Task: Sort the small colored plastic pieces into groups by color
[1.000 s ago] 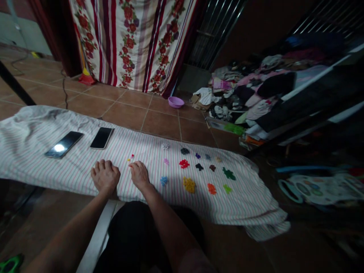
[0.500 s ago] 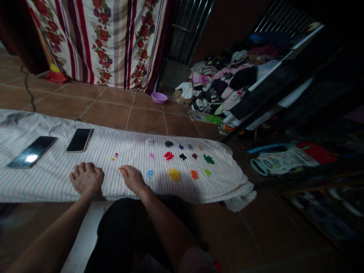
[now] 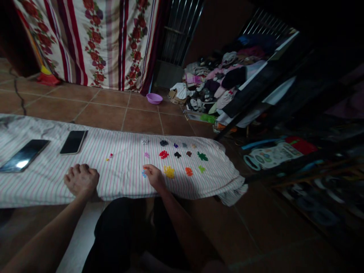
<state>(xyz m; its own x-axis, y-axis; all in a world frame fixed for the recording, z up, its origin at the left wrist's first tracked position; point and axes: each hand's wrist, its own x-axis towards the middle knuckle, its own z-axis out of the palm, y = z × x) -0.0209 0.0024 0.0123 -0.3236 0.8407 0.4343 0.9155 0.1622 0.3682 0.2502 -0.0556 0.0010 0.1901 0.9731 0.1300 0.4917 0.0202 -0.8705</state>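
My left hand (image 3: 81, 179) rests closed on the striped cloth (image 3: 119, 146), its fingers curled under; what they hold, if anything, is hidden. My right hand (image 3: 153, 176) is pinched over the light blue pile (image 3: 144, 173), partly covering it; anything between its fingertips is too small to tell. Just right of it lies a yellow pile (image 3: 169, 172), then orange (image 3: 189, 171) and lime green (image 3: 201, 169) ones. Behind are red (image 3: 163, 154), pink (image 3: 146, 154), black (image 3: 177, 154), brown (image 3: 189, 154) and dark green (image 3: 202, 156) piles. Small red (image 3: 111, 155) and yellow (image 3: 107, 159) pieces lie between the hands, farther back.
Two phones lie at the left, one (image 3: 74, 142) behind my left hand and a larger one (image 3: 24, 156) farther left. More small piles, one dark grey (image 3: 164, 143), line the cloth's far side. A purple basin (image 3: 154, 99) stands on the floor beside heaped clothes (image 3: 216, 77).
My right hand has moved right, from bare cloth near the small red and yellow pieces to the light blue pile. My left hand stays closed on the cloth. The view has shifted slightly.
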